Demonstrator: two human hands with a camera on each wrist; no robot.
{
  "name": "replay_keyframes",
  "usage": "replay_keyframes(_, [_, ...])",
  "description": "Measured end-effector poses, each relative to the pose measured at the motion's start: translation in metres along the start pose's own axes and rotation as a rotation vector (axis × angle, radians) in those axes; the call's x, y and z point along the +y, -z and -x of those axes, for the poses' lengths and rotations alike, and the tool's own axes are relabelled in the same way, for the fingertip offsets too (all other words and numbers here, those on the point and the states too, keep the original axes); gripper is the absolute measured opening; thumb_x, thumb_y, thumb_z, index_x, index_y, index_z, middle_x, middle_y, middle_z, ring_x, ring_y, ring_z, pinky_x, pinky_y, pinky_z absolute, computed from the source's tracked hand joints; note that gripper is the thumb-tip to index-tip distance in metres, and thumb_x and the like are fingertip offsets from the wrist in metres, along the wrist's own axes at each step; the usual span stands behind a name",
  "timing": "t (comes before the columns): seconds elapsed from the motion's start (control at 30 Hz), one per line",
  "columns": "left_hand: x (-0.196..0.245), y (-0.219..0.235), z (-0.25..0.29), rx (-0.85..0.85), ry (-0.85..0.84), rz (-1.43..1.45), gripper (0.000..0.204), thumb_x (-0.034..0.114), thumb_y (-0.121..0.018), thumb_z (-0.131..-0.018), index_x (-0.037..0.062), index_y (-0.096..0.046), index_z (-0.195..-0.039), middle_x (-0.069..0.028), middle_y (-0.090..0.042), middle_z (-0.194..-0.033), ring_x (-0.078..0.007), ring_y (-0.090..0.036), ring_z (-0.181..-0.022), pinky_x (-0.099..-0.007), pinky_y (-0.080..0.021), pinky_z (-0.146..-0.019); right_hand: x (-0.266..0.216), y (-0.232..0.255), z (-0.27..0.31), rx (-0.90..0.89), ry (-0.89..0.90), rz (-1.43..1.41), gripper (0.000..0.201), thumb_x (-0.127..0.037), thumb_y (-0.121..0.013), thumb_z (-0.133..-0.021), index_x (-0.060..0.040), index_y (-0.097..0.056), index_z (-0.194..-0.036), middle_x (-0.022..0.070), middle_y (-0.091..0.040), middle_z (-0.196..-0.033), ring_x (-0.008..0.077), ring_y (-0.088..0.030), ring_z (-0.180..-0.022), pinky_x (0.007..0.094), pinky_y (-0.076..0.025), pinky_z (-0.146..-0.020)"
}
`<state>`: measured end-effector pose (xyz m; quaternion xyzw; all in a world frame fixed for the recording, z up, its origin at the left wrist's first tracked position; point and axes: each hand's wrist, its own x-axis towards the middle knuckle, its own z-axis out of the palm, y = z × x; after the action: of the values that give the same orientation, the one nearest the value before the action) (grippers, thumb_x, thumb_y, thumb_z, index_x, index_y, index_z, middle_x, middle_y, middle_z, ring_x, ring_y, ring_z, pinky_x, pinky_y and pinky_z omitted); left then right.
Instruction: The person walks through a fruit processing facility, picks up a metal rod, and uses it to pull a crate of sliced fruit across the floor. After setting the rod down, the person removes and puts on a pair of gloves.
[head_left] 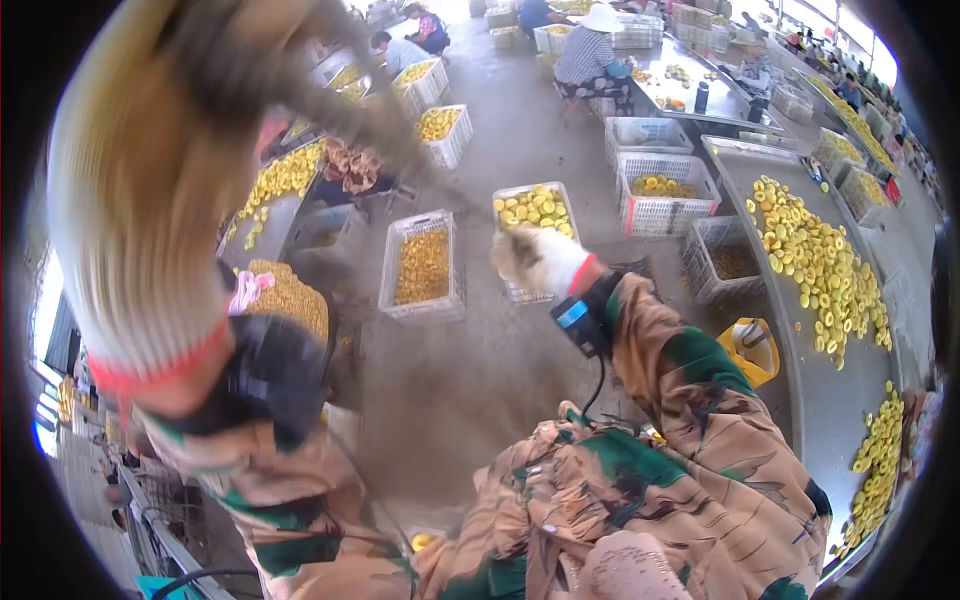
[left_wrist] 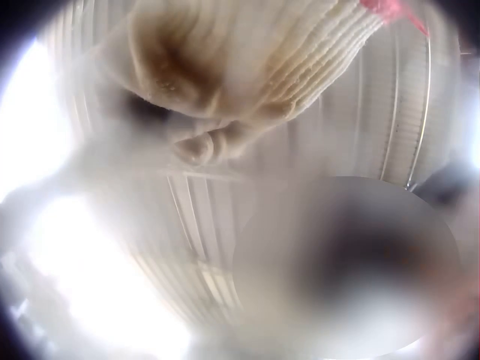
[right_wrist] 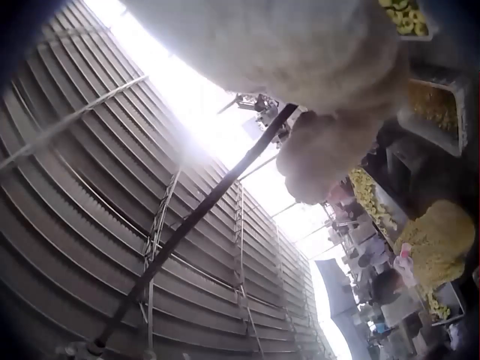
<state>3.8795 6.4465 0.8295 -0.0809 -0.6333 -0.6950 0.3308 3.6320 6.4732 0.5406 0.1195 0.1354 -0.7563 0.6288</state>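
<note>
My gloved left hand [head_left: 165,190] is raised close to the head camera, large and blurred. In the left wrist view its stained knit glove [left_wrist: 247,67] shows curled fingers against the roof. Lower down, my gloved right hand [head_left: 545,258] reaches forward, overlapping a crate of yellow fruit pieces [head_left: 535,208]. A long dark rod [right_wrist: 199,214] slants out from the right hand's curled fingers in the right wrist view. A brown blurred streak in the head view runs from the left hand towards the right. I cannot tell what sort of tool the rod is.
Another crate [head_left: 420,265] of orange-yellow pieces stands on the floor. A metal table [head_left: 770,270] on the right bears halved yellow fruit, with a yellow bucket [head_left: 750,350] beside it. A full sack [head_left: 290,300] sits on the left. Several people work farther back.
</note>
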Motion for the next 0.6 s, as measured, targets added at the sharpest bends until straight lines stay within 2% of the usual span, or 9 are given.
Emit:
replay_keyframes(0.03, [-0.019,-0.009,-0.011,-0.027,0.023,0.049,0.025,0.022,-0.044,-0.096,0.0095,-0.042,-0.075,0.001,-0.033,-0.061,-0.0103,-0.035,-0.055,-0.028,-0.041,-0.055,-0.01,-0.023,0.021,0.186,0.072,0.09,0.023,-0.022,-0.055,-0.091,0.0006,-0.056,-0.094,0.0134,-0.06,-0.085,0.0226,-0.06,-0.076,0.0336,-0.053,-0.069])
replay_keyframes(0.13, [-0.076,-0.033,-0.036,-0.106,0.096,0.182,0.02,0.02,-0.044,-0.095,0.0073,-0.044,-0.08,-0.0008,-0.038,-0.066,-0.0116,-0.039,-0.06,-0.0282,-0.043,-0.058,-0.049,-0.018,0.042,0.298,0.376,0.626,0.025,-0.025,-0.049,-0.093,-0.0013,-0.054,-0.099,0.0137,-0.06,-0.088,0.0255,-0.061,-0.08,0.0393,-0.053,-0.073])
replay_keyframes(0.2, [-0.106,-0.045,-0.052,-0.153,0.126,0.259,0.018,0.019,-0.044,-0.095,0.0058,-0.046,-0.083,-0.002,-0.041,-0.07,-0.0124,-0.042,-0.063,-0.0283,-0.043,-0.059,-0.062,-0.01,0.059,0.463,0.813,1.382,0.03,-0.025,-0.054,-0.088,-0.0002,-0.054,-0.105,0.0138,-0.062,-0.087,0.025,-0.063,-0.079,0.0348,-0.052,-0.072])
replay_keyframes(0.27, [-0.127,-0.056,-0.069,-0.212,0.141,0.313,0.016,0.018,-0.044,-0.095,0.0043,-0.048,-0.086,-0.0032,-0.044,-0.074,-0.0133,-0.045,-0.066,-0.0284,-0.044,-0.061,-0.095,0.024,0.042,0.477,1.132,1.83,0.031,-0.025,-0.055,-0.085,-0.0015,-0.055,-0.106,0.0094,-0.061,-0.078,0.0182,-0.06,-0.071,0.0294,-0.049,-0.065])
replay_keyframes(0.3, [-0.133,-0.058,-0.08,-0.24,0.139,0.332,0.016,0.017,-0.044,-0.095,0.0036,-0.048,-0.088,-0.0037,-0.045,-0.076,-0.0137,-0.046,-0.068,-0.0285,-0.045,-0.062,-0.081,-0.006,0.063,0.501,1.041,1.61,0.031,-0.025,-0.054,-0.086,-0.0018,-0.056,-0.105,0.0082,-0.061,-0.077,0.0167,-0.059,-0.069,0.0287,-0.048,-0.063])
replay_keyframes(0.37, [-0.139,-0.059,-0.106,-0.307,0.119,0.357,0.015,0.016,-0.043,-0.094,0.0021,-0.05,-0.091,-0.0049,-0.049,-0.079,-0.0145,-0.049,-0.071,-0.0286,-0.046,-0.064,-0.112,0.015,0.052,0.663,0.962,1.457,0.031,-0.031,-0.053,-0.088,-0.002,-0.058,-0.097,0.0033,-0.06,-0.073,0.0117,-0.055,-0.062,0.0263,-0.044,-0.058])
replay_keyframes(0.47, [-0.155,-0.05,-0.145,-0.379,0.096,0.354,0.017,0.014,-0.043,-0.094,-0.0002,-0.052,-0.096,-0.0067,-0.053,-0.085,-0.0158,-0.053,-0.076,-0.0288,-0.047,-0.067,-0.123,0.011,0.093,0.706,0.796,1.008,0.037,-0.042,-0.054,-0.089,-0.0057,-0.061,-0.086,0.0033,-0.06,-0.071,0.0118,-0.056,-0.059,0.0271,-0.047,-0.053])
replay_keyframes(0.53, [-0.178,-0.034,-0.172,-0.381,0.088,0.323,0.018,0.012,-0.043,-0.093,-0.0016,-0.054,-0.1,-0.0079,-0.056,-0.088,-0.0167,-0.056,-0.08,-0.0289,-0.048,-0.069,-0.139,0.049,0.115,0.627,0.832,0.918,0.037,-0.043,-0.052,-0.09,-0.0064,-0.061,-0.085,0.0038,-0.06,-0.073,0.0138,-0.058,-0.059,0.028,-0.049,-0.052])
replay_keyframes(0.6, [-0.225,-0.005,-0.195,-0.328,0.133,0.218,0.021,0.011,-0.043,-0.093,-0.0031,-0.055,-0.103,-0.0091,-0.059,-0.092,-0.0175,-0.059,-0.083,-0.029,-0.049,-0.07,-0.14,0.08,0.138,0.682,0.877,0.753,0.038,-0.042,-0.052,-0.091,-0.0047,-0.062,-0.091,0.0039,-0.059,-0.074,0.0136,-0.056,-0.057,0.0284,-0.048,-0.054])
